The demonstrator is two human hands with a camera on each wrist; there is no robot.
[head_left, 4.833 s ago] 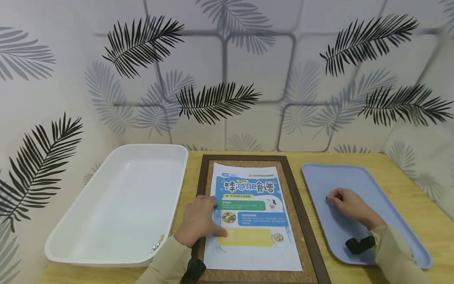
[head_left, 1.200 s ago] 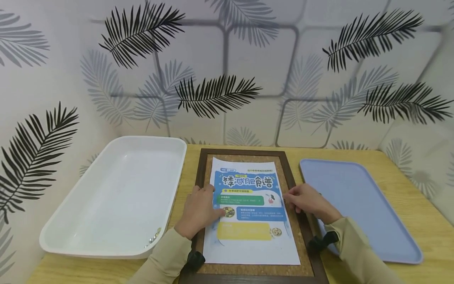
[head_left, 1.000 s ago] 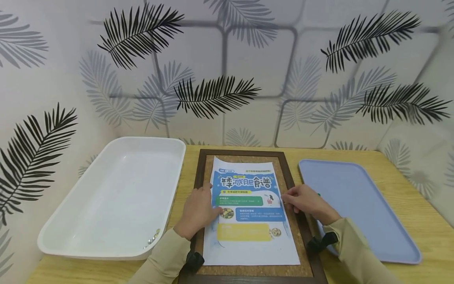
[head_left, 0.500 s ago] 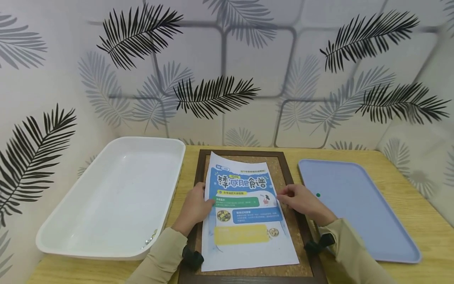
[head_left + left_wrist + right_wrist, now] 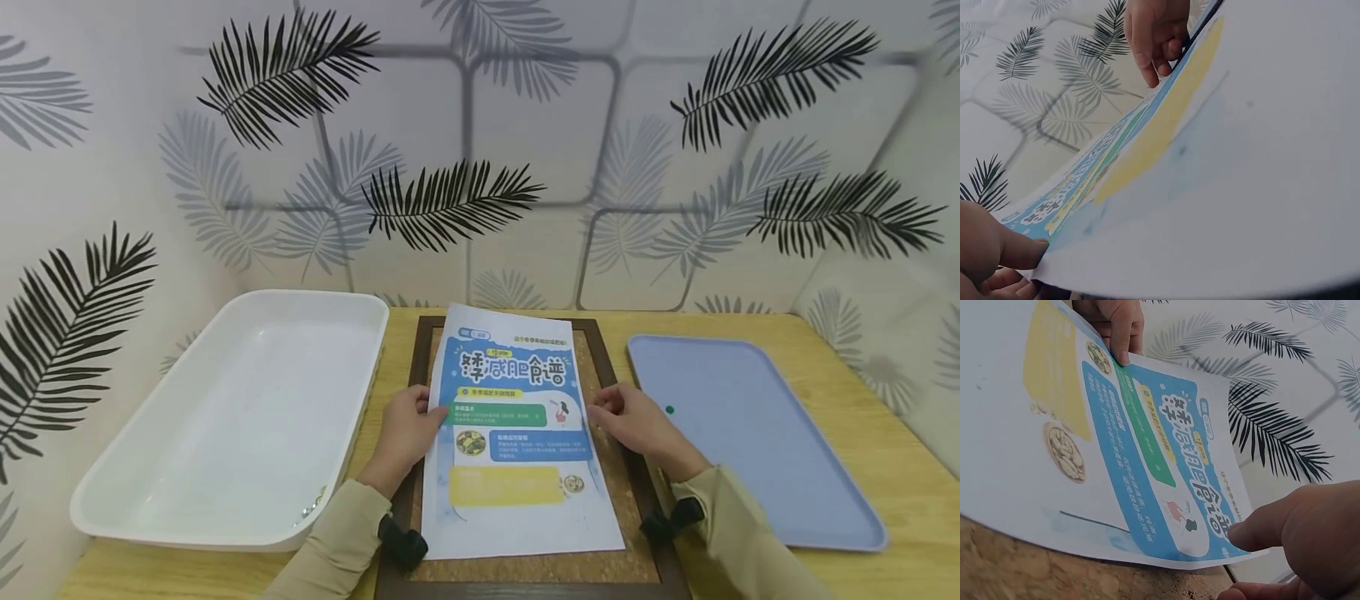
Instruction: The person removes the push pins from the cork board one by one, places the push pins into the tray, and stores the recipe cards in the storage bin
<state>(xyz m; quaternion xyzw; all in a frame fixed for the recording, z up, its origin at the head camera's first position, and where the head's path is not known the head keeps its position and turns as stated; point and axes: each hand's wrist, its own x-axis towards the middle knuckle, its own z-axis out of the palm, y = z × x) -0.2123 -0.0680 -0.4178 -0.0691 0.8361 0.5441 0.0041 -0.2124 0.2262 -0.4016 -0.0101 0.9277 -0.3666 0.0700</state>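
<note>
A printed poster sheet (image 5: 517,450) with blue, green and yellow blocks lies over a brown-framed cork board (image 5: 555,571). Its top edge reaches past the frame's top in the head view, and the sheet bows upward in the left wrist view. My left hand (image 5: 405,437) pinches the left edge, thumb (image 5: 1022,250) on the printed face. At the opposite edge, my right hand (image 5: 641,425) holds the sheet, its thumb (image 5: 1260,528) over the print and its fingers curled below. A small green round piece (image 5: 670,409) lies on the blue tray (image 5: 757,467).
To the left stands a deep white tray (image 5: 225,417), with several small shiny pieces (image 5: 318,502) in its near right corner. The wooden table (image 5: 915,467) meets a leaf-patterned wall behind the board.
My right hand has come from the blue tray to the sheet's right edge, leaving the green piece on the tray. The sheet has lifted and shifted up and left with both hands.
</note>
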